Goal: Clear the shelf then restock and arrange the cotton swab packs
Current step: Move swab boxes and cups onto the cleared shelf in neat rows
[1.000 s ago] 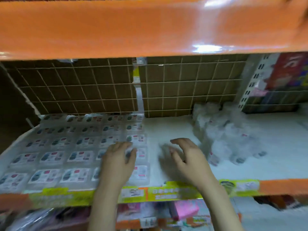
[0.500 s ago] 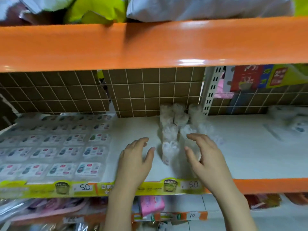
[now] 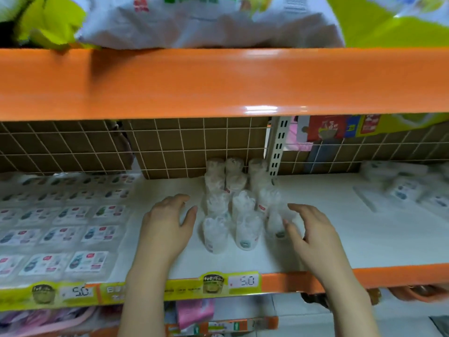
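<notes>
Left hand [image 3: 167, 229]: centre frame, fingers loosely spread, grip empty, beside the front cotton swab packs [image 3: 234, 205].
Right hand [image 3: 308, 235]: open grip, fingertips at rightmost pack.
Risk: squeezing the upright cluster could topple packs off the shelf [image 3: 340, 249].

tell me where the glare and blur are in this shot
Head view: glare sits on the orange upper shelf edge; the flat packs at left and the packs far right are smeared by blur; the clear tubs between the left hand and right hand are soft; wide-angle bowing bends the shelf lines.
</notes>
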`<act>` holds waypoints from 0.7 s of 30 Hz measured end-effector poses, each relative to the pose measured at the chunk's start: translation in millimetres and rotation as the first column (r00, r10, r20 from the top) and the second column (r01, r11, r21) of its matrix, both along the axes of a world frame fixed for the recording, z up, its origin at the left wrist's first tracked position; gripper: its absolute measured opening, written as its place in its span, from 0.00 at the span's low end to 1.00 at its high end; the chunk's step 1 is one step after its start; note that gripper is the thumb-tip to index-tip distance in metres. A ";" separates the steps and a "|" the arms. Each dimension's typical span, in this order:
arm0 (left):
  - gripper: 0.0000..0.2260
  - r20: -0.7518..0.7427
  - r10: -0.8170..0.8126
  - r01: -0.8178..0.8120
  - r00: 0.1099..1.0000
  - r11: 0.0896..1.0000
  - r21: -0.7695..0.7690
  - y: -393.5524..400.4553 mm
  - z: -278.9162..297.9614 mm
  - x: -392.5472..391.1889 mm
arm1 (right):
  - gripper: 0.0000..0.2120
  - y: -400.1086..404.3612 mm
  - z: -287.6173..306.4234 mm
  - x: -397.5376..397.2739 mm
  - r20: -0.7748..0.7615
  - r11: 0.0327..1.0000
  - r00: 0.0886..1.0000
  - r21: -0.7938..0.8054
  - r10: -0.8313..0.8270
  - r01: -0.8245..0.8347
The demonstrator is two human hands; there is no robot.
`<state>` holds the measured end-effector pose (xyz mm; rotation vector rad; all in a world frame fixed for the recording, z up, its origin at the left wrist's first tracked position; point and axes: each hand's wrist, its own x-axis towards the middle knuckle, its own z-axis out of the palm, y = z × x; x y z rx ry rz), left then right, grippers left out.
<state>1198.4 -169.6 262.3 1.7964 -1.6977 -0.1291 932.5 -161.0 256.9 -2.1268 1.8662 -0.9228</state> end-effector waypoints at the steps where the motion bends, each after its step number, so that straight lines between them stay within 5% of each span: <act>1: 0.23 -0.001 0.007 -0.007 1.000 1.000 -0.002 -1.5 1.5 -9.9 | 0.22 -1.5 -1.7 -9.9 -0.006 1.000 1.000 0.016 0.010 -0.010; 8: 0.24 -0.016 0.026 -0.028 1.000 0.991 -0.129 -3.8 2.8 -109.4 | 0.18 -13.5 -6.3 -118.7 -0.060 0.980 0.988 0.148 0.146 -0.135; 12: 0.22 -0.055 -0.019 0.011 0.998 0.990 -0.141 -1.5 0.0 -196.0 | 0.19 -5.3 -6.0 -208.1 -0.042 0.977 0.996 0.201 0.081 -0.071; 17: 0.18 -0.088 -0.269 0.275 0.959 0.959 0.065 15.6 -20.2 -300.9 | 0.18 3.6 -16.5 -285.3 -0.082 0.967 0.997 0.253 0.006 0.015; 21: 0.16 -0.027 -0.256 0.255 0.966 0.937 0.240 14.9 -25.9 -320.6 | 0.18 3.5 -21.7 -307.8 -0.071 0.967 0.997 0.255 0.021 -0.002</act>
